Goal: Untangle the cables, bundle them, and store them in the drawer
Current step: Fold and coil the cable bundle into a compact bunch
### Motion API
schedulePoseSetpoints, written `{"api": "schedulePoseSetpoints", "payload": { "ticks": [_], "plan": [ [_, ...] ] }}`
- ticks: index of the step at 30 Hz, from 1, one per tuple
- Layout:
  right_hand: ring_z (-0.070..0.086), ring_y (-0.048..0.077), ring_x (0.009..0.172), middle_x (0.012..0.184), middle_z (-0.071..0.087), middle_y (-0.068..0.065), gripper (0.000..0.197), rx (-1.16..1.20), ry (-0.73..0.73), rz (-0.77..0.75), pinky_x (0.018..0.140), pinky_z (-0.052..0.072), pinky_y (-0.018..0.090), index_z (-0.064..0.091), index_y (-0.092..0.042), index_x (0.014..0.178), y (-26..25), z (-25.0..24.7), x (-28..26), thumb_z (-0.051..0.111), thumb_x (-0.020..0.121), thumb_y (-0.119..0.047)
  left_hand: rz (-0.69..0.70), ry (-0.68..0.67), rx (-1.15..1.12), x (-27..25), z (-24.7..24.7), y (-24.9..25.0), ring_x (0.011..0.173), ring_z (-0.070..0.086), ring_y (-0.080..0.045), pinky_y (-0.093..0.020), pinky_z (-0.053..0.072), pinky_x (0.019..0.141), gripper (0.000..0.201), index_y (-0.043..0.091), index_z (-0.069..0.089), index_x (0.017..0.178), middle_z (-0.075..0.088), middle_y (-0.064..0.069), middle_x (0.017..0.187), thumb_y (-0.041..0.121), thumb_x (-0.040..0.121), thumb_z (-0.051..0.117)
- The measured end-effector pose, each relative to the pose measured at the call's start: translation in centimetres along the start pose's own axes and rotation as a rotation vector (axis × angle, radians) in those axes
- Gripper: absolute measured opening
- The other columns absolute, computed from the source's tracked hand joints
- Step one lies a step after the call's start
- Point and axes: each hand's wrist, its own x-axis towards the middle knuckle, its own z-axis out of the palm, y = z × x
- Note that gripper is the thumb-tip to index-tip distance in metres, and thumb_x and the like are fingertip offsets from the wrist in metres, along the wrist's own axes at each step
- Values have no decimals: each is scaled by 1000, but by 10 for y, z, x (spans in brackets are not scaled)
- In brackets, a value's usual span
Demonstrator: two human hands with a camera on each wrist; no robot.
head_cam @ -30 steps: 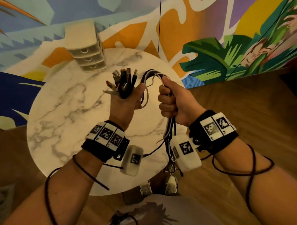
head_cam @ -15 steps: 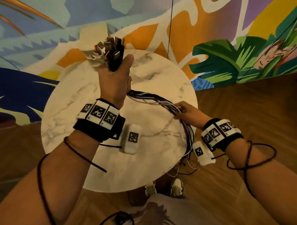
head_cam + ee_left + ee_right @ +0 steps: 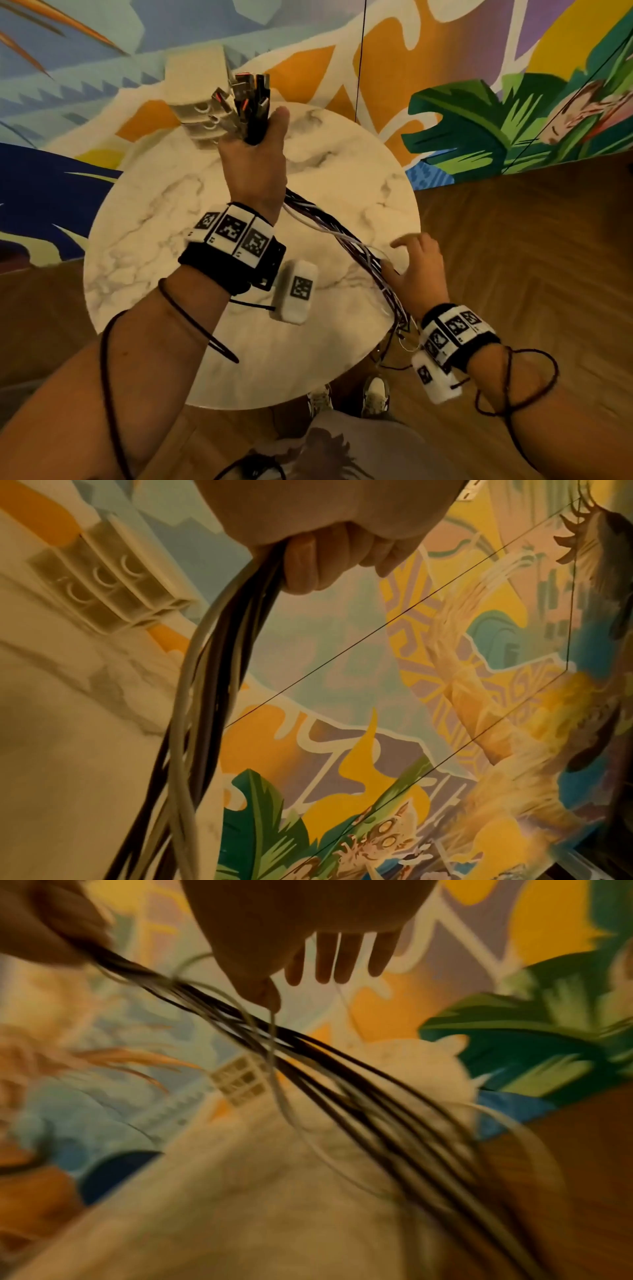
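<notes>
The cables run as one long strand, slanting from the raised left hand down toward the near right edge of the round marble surface, where their loose ends drop past the rim toward the floor. The left hand is clenched around the plug ends, which stand up out of its fist above the far part of the surface; the left wrist view shows its fingers curled round the white and dark leads. The right hand is spread and holds nothing, its fingers straight, lying just beside the strand near that right edge, with the thumb side against or almost against the leads; the blur in the right wrist view leaves contact unsure. So the strand's long axis points from the left hand straight past the right, and the right hand is the nearer one to the free length. The drawer unit stands at the far edge, just behind the left hand. By my judgement, gathering the hanging length falls to the right hand.
</notes>
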Motion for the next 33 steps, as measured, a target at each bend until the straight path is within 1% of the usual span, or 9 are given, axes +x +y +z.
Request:
{"api": "schedulePoseSetpoints", "payload": {
  "ticks": [6, 13, 20, 23, 25, 28, 30, 31, 33],
  "plan": [
    [48, 24, 105, 109, 54, 2, 32, -279, -292, 174, 87, 42, 40, 57, -19, 106, 69, 10, -36, 65, 79, -35, 28, -57, -11, -10, 23, 6, 50, 34, -20, -40, 31, 58, 22, 37, 64, 52, 43, 13, 46, 30, 72, 69],
    [62, 29, 95, 103, 63, 7, 30, -502, -507, 600, 79, 51, 36, 55, -19, 103, 108, -10, -58, 51, 90, -46, 44, -123, -22, -25, 43, 3, 48, 32, -19, -36, 29, 52, 28, 37, 65, 52, 41, 13, 42, 24, 76, 68],
    [63, 27, 85, 83, 60, 5, 15, -548, -696, 941, 71, 51, 31, 65, -12, 91, 163, -30, -118, 58, 89, -25, 223, -131, 54, -35, 59, 34, 58, 47, -15, -36, 44, 64, 35, 35, 61, 54, 53, 18, 48, 15, 82, 70],
    [61, 25, 92, 109, 63, 8, 23, -393, -773, 933, 74, 49, 29, 61, -13, 112, 166, -48, -130, 60, 89, -18, 248, -162, 81, -42, 64, 37, 63, 48, -16, -34, 46, 64, 38, 38, 64, 52, 52, 20, 47, 17, 82, 70],
    [60, 25, 99, 122, 58, 6, 34, -428, -851, 869, 81, 51, 30, 51, -24, 120, 167, -52, -126, 60, 87, -22, 265, -151, 68, -45, 66, 36, 56, 47, 0, -22, 46, 63, 43, 36, 49, 55, 52, 22, 46, 11, 81, 72],
    [59, 27, 111, 126, 59, 10, 41, -271, -691, 993, 92, 48, 33, 50, -18, 129, 179, -42, -111, 59, 90, -28, 279, -179, 90, -52, 70, 37, 58, 47, -9, -24, 42, 59, 47, 42, 63, 49, 51, 22, 45, 11, 83, 69],
    [62, 31, 102, 107, 66, 14, 36, 91, -454, 1211, 83, 49, 38, 60, -3, 117, 196, -24, -106, 59, 93, -29, 273, -195, 72, -58, 72, 39, 60, 41, -19, -34, 38, 58, 63, 68, 55, 59, 46, 15, 46, 12, 84, 68],
    [63, 33, 93, 97, 67, 16, 40, 261, -325, 1290, 78, 51, 42, 63, 2, 111, 194, -18, -104, 63, 89, -31, 270, -209, 54, -59, 73, 37, 59, 39, -19, -36, 37, 57, 64, 69, 55, 59, 44, 15, 46, 11, 84, 67],
    [63, 32, 79, 82, 66, 17, 51, 300, -355, 1255, 70, 52, 41, 64, 6, 103, 186, -6, -101, 76, 77, -37, 247, -235, 23, -63, 75, 30, 55, 37, -18, -39, 36, 54, 58, 62, 59, 59, 43, 16, 43, 10, 83, 66]
  ]
}}
